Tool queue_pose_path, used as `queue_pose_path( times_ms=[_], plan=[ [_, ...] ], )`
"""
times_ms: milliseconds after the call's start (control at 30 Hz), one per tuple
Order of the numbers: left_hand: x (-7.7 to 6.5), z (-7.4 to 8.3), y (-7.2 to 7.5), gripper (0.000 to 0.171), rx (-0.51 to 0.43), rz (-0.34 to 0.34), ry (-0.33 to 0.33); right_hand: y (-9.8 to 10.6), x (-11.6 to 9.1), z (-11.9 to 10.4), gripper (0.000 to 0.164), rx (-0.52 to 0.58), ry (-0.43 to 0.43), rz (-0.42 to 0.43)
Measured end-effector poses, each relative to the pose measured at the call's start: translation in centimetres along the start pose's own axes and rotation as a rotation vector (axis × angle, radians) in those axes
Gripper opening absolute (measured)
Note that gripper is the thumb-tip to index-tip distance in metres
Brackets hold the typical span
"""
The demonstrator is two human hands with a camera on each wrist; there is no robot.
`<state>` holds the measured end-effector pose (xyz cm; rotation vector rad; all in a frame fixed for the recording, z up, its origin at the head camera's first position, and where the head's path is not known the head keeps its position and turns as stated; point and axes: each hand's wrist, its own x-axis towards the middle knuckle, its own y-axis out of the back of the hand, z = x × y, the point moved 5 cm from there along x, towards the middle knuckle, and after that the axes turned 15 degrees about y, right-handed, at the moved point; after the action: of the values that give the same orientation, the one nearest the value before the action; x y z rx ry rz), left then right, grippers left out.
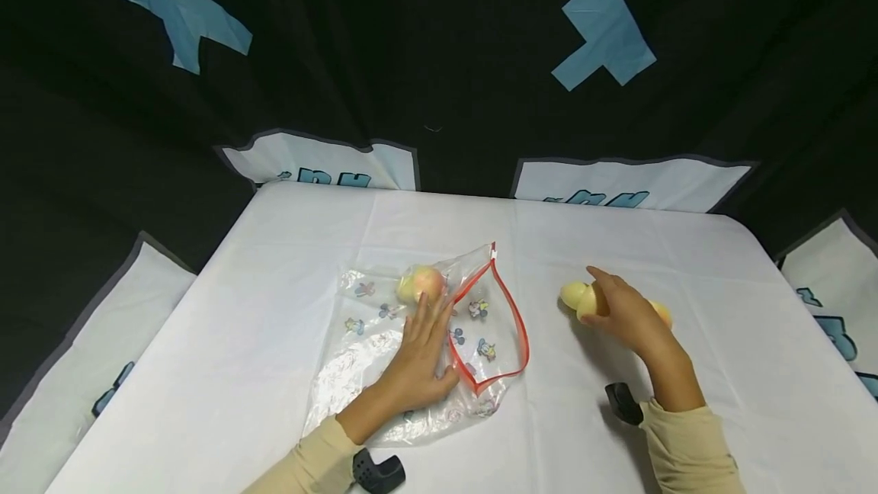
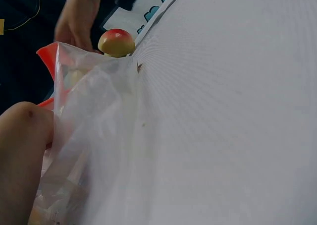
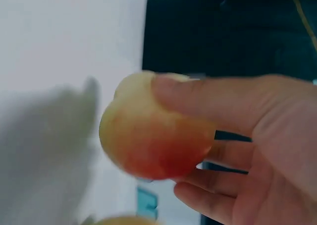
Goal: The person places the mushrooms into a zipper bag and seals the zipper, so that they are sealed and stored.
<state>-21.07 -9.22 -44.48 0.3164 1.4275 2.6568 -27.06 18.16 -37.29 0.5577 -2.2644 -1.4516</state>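
My left hand (image 1: 421, 364) lies with extended fingers on a clear plastic zip bag (image 1: 363, 368) printed with small cartoon figures. The bag's red zip edge (image 1: 523, 334) gapes open to the right, close to the thumb. A yellow-and-pink peach (image 1: 428, 283) shows at the bag's far side, beyond the fingertips. To the right, my right hand (image 1: 627, 317) grips a peach (image 3: 158, 140), yellow on top and red below, between thumb and fingers; the right wrist view shows it apart from the table. Yellow fruit (image 1: 572, 294) shows left of that hand, and another piece (image 1: 662, 314) shows partly behind it.
A white cloth covers the table (image 1: 226, 341). Black cloth (image 1: 439, 82) with blue tape patches (image 1: 607, 29) hangs behind it. Black wrist devices sit at the left wrist (image 1: 379, 473) and the right wrist (image 1: 624, 404).
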Motion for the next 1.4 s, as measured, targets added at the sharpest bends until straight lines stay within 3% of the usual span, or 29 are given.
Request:
queue_pose_path(
  times_ms=[233,500,767,1100,1400],
  plan=[
    [0.0,0.0,-0.1,0.096,0.003,0.011,-0.003,0.7,0.4,-4.7,0.06,0.088,0.222,0.177],
    [0.0,-0.1,0.0,0.096,-0.003,0.006,-0.006,-1.7,2.0,-8.6,0.056,0.256,0.416,0.136],
    [-0.1,-0.1,0.0,0.097,-0.009,-0.008,0.001,-4.4,3.2,-10.0,0.057,0.187,0.437,0.037],
    [-0.1,0.2,0.2,0.095,-0.026,-0.01,-0.012,-5.9,4.5,-10.4,0.057,0.12,0.358,-0.016],
    [0.0,0.2,0.3,0.097,-0.055,-0.005,-0.032,-7.6,6.1,-11.3,0.056,0.116,0.415,-0.028]
  ],
)
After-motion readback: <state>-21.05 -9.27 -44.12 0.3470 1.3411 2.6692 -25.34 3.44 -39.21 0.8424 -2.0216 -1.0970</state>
